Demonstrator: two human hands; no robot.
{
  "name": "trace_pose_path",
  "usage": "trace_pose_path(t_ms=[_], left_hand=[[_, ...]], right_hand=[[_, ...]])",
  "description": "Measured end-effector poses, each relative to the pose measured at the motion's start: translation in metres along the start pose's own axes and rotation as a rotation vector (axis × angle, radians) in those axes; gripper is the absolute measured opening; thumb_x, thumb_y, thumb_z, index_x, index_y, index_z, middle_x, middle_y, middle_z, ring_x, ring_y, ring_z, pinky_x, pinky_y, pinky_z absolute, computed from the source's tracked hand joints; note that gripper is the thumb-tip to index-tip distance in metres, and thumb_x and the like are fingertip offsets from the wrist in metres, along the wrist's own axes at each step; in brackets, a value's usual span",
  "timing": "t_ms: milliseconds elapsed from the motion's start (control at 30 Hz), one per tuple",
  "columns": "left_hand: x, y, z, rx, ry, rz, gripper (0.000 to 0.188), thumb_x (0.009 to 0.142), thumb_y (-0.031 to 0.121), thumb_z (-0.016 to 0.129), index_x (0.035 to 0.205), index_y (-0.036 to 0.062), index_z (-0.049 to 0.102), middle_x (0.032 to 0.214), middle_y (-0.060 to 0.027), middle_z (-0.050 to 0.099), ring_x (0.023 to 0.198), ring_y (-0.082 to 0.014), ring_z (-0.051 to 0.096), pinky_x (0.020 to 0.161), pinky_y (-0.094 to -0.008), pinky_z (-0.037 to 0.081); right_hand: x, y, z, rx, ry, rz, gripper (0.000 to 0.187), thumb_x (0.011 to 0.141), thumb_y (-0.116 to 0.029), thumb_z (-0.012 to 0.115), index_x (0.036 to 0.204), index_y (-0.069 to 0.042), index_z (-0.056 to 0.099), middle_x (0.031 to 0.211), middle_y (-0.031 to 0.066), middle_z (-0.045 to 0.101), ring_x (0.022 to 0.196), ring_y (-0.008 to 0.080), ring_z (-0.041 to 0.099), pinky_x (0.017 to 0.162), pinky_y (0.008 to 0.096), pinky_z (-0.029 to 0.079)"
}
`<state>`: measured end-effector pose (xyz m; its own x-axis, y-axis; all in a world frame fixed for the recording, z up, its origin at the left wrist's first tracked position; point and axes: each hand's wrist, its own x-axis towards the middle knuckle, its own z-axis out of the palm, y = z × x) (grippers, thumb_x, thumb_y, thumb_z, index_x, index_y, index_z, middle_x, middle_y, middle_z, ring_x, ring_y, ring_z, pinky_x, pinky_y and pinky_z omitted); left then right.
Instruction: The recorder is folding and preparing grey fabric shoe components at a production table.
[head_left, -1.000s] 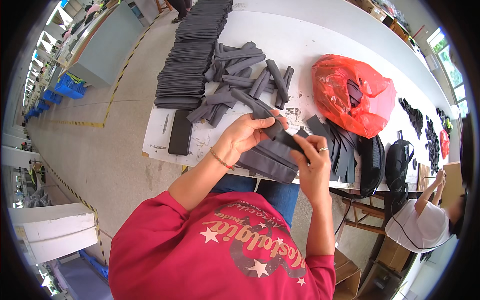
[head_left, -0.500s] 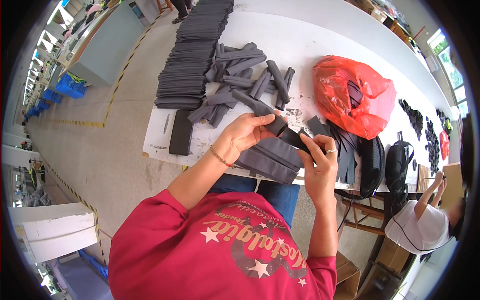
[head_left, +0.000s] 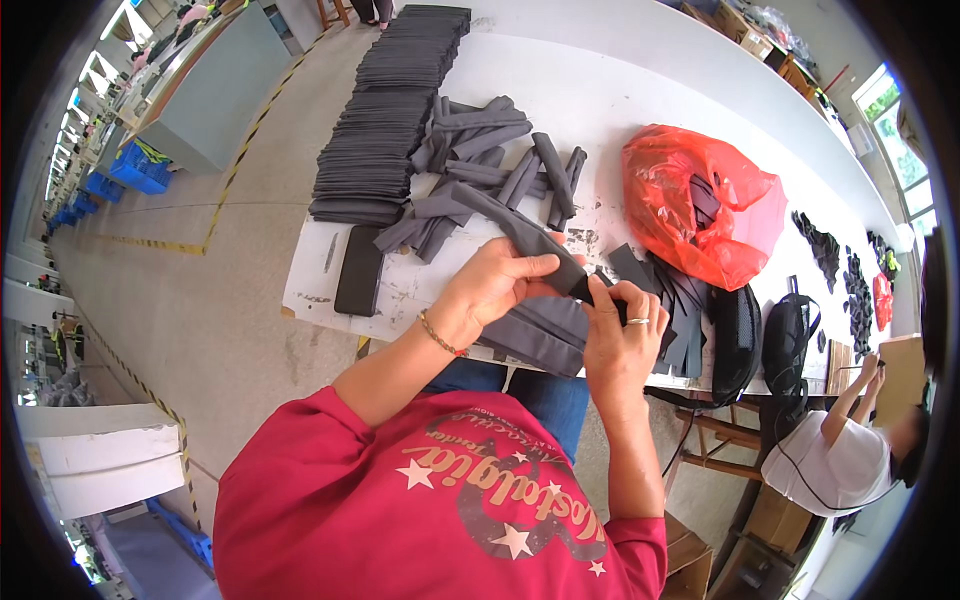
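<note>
Above the table's near edge, my left hand point(head_left: 498, 280) is closed around a dark grey fabric sleeve point(head_left: 512, 225), thumb on top. The sleeve's long end slants up and left over loose grey pieces. My right hand point(head_left: 622, 332), wearing a ring, pinches a black strip point(head_left: 582, 289) at the sleeve's near end; my fingers partly hide where the two meet. Below my hands lie flat grey fabric pieces point(head_left: 540, 332). A heap of loose grey fabric sleeves point(head_left: 485, 130) lies just beyond, and dark flat strips point(head_left: 682, 318) are fanned out right of my right hand.
A long, tall stack of folded grey pieces point(head_left: 368, 140) lines the table's left side, with a black rectangular object point(head_left: 358, 272) before it. On the right are an open red plastic bag point(head_left: 745, 195) and black mesh items point(head_left: 737, 340). Another person point(head_left: 835, 455) works at far right.
My right hand has moved slightly left and down, closer to my left hand. Less of the black strip shows between them. Both hands keep their hold.
</note>
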<state>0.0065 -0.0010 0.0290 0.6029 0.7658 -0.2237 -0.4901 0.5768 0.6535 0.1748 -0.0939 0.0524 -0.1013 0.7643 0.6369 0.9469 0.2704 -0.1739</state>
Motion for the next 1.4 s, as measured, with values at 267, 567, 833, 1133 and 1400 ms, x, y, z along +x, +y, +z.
trace_pose_path(t_ms=[267, 567, 833, 1133, 1400], left_hand=[[-0.006, -0.020, 0.023, -0.074, -0.049, 0.231, 0.035, 0.095, 0.020, 0.060, 0.123, -0.0011, 0.053, 0.105, -0.0163, 0.068, 0.108, -0.0289, 0.063, 0.098, -0.0422, 0.046], [-0.006, -0.047, 0.028, 0.042, -0.076, 0.396, 0.029, 0.100, 0.026, 0.052, 0.105, -0.0011, 0.060, 0.089, -0.0112, 0.069, 0.101, -0.0222, 0.064, 0.093, -0.0364, 0.049], [-0.008, -0.048, 0.032, -0.134, -0.074, 0.342, 0.031, 0.098, 0.031, 0.055, 0.105, 0.0020, 0.061, 0.104, -0.0185, 0.068, 0.111, -0.0296, 0.061, 0.100, -0.0423, 0.045], [-0.004, -0.029, 0.022, -0.230, 0.070, 0.245, 0.029, 0.099, 0.026, 0.054, 0.110, -0.0001, 0.062, 0.109, -0.0154, 0.067, 0.102, -0.0235, 0.064, 0.090, -0.0364, 0.051], [-0.007, -0.008, 0.033, -0.130, -0.032, 0.452, 0.031, 0.099, 0.032, 0.053, 0.107, 0.0022, 0.059, 0.090, -0.0128, 0.068, 0.096, -0.0310, 0.067, 0.093, -0.0448, 0.050]], right_hand=[[-0.008, -0.036, 0.025, 0.455, 0.111, 0.195, 0.059, 0.071, 0.003, 0.073, 0.125, -0.002, 0.051, 0.109, 0.0220, 0.052, 0.097, 0.0400, 0.053, 0.078, 0.0442, 0.049], [-0.019, -0.025, 0.032, 0.399, 0.007, 0.109, 0.040, 0.070, 0.003, 0.072, 0.104, -0.002, 0.053, 0.109, 0.0210, 0.055, 0.098, 0.0396, 0.055, 0.079, 0.0463, 0.048], [-0.013, -0.020, 0.023, 0.430, -0.033, 0.075, 0.025, 0.077, 0.002, 0.071, 0.096, -0.002, 0.056, 0.100, 0.0183, 0.058, 0.082, 0.0358, 0.061, 0.068, 0.0414, 0.050], [-0.010, -0.006, 0.021, 0.458, -0.129, 0.059, 0.017, 0.078, 0.004, 0.070, 0.090, 0.000, 0.059, 0.094, 0.0150, 0.059, 0.077, 0.0318, 0.060, 0.066, 0.0380, 0.049], [0.011, 0.001, 0.008, 0.519, 0.011, -0.048, 0.025, 0.068, 0.011, 0.071, 0.087, 0.001, 0.058, 0.089, 0.0134, 0.059, 0.072, 0.0294, 0.060, 0.060, 0.0368, 0.049]])
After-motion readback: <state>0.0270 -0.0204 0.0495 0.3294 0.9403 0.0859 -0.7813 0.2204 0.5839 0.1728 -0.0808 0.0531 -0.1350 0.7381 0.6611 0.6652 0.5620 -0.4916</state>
